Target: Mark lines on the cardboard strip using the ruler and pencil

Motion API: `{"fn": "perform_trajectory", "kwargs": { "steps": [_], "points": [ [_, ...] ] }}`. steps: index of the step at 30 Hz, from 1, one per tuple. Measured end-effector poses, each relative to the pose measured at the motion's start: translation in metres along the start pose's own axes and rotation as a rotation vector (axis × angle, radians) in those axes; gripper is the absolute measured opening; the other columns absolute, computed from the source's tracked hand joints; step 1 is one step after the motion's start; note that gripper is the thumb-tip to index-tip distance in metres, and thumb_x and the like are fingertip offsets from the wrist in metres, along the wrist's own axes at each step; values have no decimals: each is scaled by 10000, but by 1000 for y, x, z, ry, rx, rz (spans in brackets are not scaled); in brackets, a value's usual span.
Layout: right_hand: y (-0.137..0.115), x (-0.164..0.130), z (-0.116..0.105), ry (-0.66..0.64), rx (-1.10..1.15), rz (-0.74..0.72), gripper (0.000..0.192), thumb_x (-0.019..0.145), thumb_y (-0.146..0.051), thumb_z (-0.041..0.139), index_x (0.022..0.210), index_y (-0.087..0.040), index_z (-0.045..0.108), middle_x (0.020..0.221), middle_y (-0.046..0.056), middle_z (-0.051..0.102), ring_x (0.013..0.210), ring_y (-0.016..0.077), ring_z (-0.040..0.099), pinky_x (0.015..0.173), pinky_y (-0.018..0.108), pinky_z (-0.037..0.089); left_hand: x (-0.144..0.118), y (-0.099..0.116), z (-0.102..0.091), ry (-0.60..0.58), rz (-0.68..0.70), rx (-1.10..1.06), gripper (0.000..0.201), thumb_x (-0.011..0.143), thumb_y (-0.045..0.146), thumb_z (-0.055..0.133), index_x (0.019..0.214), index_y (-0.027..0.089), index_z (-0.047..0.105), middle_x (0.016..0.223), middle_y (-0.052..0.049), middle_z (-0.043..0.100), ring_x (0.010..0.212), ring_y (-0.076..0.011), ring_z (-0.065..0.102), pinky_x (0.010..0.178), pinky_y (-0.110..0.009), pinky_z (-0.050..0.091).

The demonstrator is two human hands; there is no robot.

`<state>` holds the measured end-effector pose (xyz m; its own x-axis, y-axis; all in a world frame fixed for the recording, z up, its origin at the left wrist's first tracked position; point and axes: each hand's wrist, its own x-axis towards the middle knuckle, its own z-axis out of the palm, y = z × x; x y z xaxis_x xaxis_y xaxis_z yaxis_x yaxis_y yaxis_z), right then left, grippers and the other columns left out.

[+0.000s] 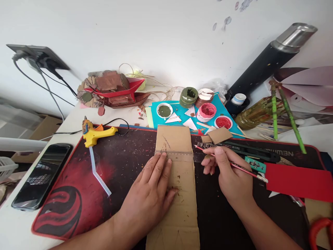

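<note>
Our left hand (153, 189) lies flat on the cardboard strip (177, 194), fingertips pinning the clear ruler (179, 156) so it cannot slip. Our right hand (229, 175), just beside it, has its grip closed on a pencil (234, 165) angled toward the ruler's edge. Beyond both grips, paint pots (206, 111) sit within reach on the surface (15, 229).

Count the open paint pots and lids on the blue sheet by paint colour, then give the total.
Green: 2, a pot and a lid.
Red: 2, a pot and a lid.
Total: 4, all on the blue sheet.
</note>
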<state>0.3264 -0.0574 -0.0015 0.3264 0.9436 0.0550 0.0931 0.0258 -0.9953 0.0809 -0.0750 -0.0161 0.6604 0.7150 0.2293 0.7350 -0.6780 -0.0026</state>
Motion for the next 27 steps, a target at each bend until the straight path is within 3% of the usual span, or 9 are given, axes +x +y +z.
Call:
{"fn": "perform_trajectory", "kwargs": {
  "steps": [8,15,27],
  "points": [
    [2,-1,-1,-13,-16,3,398,1082,-552,706,960,-206,860,688,40,786,488,128,695,440,205,506,-4,1,3,-28,-38,-57,663,1111,407,505,1654,32,447,1699,-251,515,1603,-394,464,1288,-537,466],
    [1,-1,-1,-17,-24,3,398,1083,-551,704,956,-206,857,686,39,785,486,129,692,437,207,507,0,0,-1,1,-9,-19,618,1112,404,500,1572,-8,529,1653,-267,554,1536,-408,523,1225,-520,526],
    [0,-1,0,-18,-26,14,424,1075,-577,708,943,-201,854,680,39,785,482,128,692,437,206,511,0,1,0,4,-9,-29,626,1095,383,530,1579,-13,522,1660,-274,544,1540,-407,513,1244,-510,490]
  ]
}}
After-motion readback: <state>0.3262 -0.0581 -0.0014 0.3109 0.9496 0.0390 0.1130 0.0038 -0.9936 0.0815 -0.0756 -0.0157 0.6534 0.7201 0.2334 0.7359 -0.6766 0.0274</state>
